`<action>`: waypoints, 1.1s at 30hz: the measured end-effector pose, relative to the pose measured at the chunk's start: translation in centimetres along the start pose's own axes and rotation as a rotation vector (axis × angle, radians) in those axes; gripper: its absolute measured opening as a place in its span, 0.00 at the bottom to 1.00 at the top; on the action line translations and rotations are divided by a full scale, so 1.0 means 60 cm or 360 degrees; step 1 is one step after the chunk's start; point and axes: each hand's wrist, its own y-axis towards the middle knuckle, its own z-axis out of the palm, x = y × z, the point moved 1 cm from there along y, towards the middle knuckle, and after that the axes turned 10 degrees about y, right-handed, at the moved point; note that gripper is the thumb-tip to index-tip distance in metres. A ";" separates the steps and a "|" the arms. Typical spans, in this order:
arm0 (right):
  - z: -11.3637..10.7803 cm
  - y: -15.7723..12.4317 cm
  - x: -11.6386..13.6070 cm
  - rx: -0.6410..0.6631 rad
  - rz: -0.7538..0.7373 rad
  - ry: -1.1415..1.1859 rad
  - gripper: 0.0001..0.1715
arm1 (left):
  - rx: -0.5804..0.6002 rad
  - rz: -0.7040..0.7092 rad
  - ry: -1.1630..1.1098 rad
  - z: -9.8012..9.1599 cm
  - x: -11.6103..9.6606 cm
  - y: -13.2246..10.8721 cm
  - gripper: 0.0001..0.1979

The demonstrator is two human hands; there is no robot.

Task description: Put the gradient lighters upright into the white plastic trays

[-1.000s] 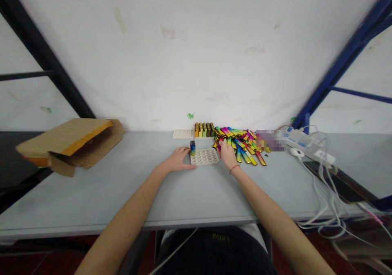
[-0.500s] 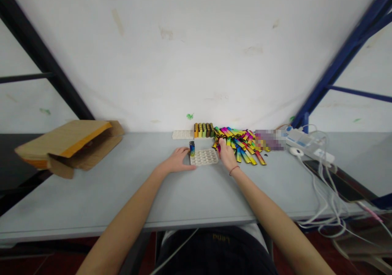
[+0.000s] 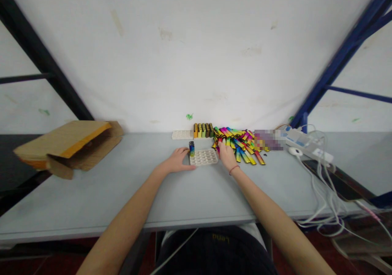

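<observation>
A pale tray [image 3: 203, 158] with rows of round hollows lies on the table before me. At its back left corner one blue and yellow lighter [image 3: 192, 149] stands upright. My left hand [image 3: 177, 160] rests beside the tray's left end, thumb and fingers apart, the thumb at the near corner. My right hand [image 3: 226, 154] is at the left side of a heap of shiny rainbow-coloured lighters [image 3: 241, 142], just beyond the tray's right end. Its fingers are closed around a reddish lighter [image 3: 219, 140], mostly covered by the hand.
Behind the tray, several lighters [image 3: 203, 130] stand upright in rows, next to another pale tray [image 3: 183, 134]. An open cardboard box [image 3: 70, 144] lies at the left. On the right are a power strip [image 3: 309, 146], white cables [image 3: 323, 189] and a dark phone-like slab [image 3: 339, 181].
My right hand has shifted slightly at the edge of the heap, its fingers lower among the lighters. My left hand, the tray and the standing lighter keep their places.
</observation>
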 end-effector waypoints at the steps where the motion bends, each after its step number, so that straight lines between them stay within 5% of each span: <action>1: 0.000 0.000 0.000 0.0002 0.0001 -0.0010 0.28 | -0.0003 -0.0005 -0.0004 0.000 -0.001 0.000 0.45; 10: 0.008 -0.010 0.003 0.0097 0.0105 0.0031 0.32 | 0.0028 -0.0031 -0.0014 -0.006 -0.007 -0.002 0.47; 14: 0.011 -0.009 -0.002 0.0197 -0.0157 -0.0005 0.18 | -0.0004 0.0002 -0.0010 -0.003 -0.003 -0.002 0.46; 23: 0.000 0.001 0.032 0.0336 -0.0953 -0.0164 0.09 | -0.0031 0.0015 -0.0051 0.000 -0.004 -0.002 0.46; 33: 0.037 -0.012 0.069 0.0441 -0.0775 0.0245 0.13 | -0.0012 0.0003 -0.0062 -0.003 -0.009 -0.003 0.44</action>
